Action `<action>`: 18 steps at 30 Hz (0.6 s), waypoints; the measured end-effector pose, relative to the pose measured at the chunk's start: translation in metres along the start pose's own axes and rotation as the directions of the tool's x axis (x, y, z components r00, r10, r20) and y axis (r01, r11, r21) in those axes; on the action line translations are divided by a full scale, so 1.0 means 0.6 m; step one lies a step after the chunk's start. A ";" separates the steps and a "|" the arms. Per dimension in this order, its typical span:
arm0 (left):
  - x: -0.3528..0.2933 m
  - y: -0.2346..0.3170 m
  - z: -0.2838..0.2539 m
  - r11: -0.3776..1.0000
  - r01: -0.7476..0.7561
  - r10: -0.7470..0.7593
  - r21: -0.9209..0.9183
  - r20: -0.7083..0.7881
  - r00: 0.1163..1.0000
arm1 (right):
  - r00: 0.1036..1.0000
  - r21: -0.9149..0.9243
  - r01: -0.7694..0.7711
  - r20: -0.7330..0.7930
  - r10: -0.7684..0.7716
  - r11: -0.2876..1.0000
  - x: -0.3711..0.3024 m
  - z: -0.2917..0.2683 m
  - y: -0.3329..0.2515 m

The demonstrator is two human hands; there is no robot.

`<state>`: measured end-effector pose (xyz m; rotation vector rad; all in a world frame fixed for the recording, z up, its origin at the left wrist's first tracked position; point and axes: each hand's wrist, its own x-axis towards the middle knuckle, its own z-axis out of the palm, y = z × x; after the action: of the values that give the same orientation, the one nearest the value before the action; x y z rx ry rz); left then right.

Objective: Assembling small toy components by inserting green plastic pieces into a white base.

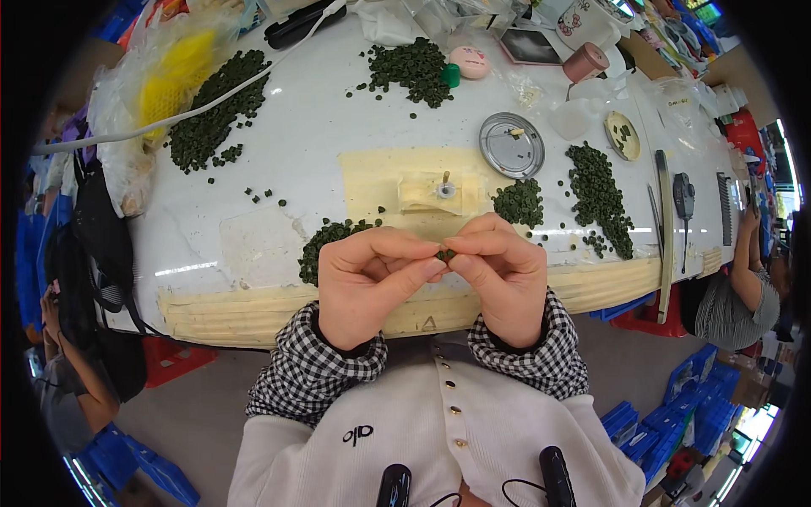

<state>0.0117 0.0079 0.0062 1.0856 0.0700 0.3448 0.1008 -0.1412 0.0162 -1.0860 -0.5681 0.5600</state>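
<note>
Left hand (359, 287) and right hand (509, 283), as seen in the head view, meet above the near edge of the worktop (296, 160), about midway along it. Thumb and forefinger of each are pinched together at the tips, gripping between them one small dark green piece (445, 254), largely covered by the fingertips. Further dark green pieces lie in loose heaps: one beside the left hand (312, 256), partly hidden by it; one beyond the right hand (518, 203); an elongated one toward the right edge (598, 198); one toward the far left corner (221, 110); one near the far edge (411, 72). Directly beyond the hands, a cream block (413, 193) carrying an upright metal pin (446, 177) rests on the worktop. A round metal dish (500, 153), to the right of the block and farther from the near edge, contains a few small pieces. A white cable (215, 103) crosses the far left heap. Near the right edge lie a long narrow strip (665, 253) and a dark-handled tool (684, 198), side by side. Cream padding (228, 311) lines the near edge.
</note>
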 end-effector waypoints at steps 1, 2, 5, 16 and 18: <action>0.000 0.000 -0.001 1.000 0.006 -0.006 0.006 0.002 1.000 | 1.000 -0.029 0.001 0.010 0.000 1.000 0.000 -0.002 -0.002; 0.000 0.000 -0.001 1.000 0.001 -0.001 0.011 0.003 1.000 | 1.000 -0.058 0.002 0.019 -0.001 0.998 0.000 -0.003 -0.003; 0.001 0.002 0.000 1.000 0.004 -0.004 0.012 0.005 1.000 | 1.000 -0.013 0.017 0.022 -0.016 1.000 -0.001 -0.003 0.001; 0.002 -0.001 -0.007 0.999 0.021 -0.018 -0.040 0.066 0.998 | 0.998 -0.030 0.008 0.059 -0.007 1.000 -0.001 -0.012 0.002; 0.002 -0.003 -0.008 0.998 -0.026 0.023 0.050 0.059 0.998 | 0.999 -0.076 0.016 0.036 -0.014 0.997 -0.003 -0.012 0.002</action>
<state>0.0119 0.0117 0.0027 1.1472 0.0133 0.3342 0.1040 -0.1464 0.0123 -1.1446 -0.6319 0.5490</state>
